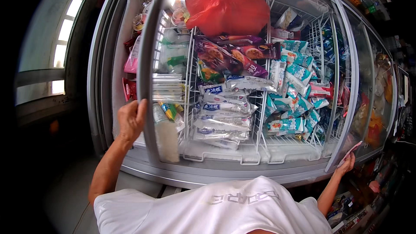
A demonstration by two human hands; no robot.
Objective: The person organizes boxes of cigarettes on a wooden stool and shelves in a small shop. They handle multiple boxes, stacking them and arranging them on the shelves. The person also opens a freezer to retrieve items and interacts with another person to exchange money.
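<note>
My left hand (131, 118) grips the grey edge frame of a sliding glass lid (148, 71) on a chest freezer (211, 172). The lid stands part-way along, leaving a gap at the freezer's left end. Beneath the glass lie silver-white wrapped ice pops (224, 117), purple ice cream packets (240, 57) and teal-and-white packets (295, 81). A knotted red plastic bag (227, 6) sits at the far side. Off to the right, my right hand (346, 165) holds a thin, flat pinkish thing (351, 152) beside the freezer's front edge; what it is cannot be made out.
White wire dividers (261, 117) split the freezer into sections. Frost coats its left inner wall (125, 45). Clear cups (139, 21) and pink packets (132, 58) lie at the left end. A second glass pane (364, 71) covers the right end. Mixed goods (351, 208) crowd the lower right.
</note>
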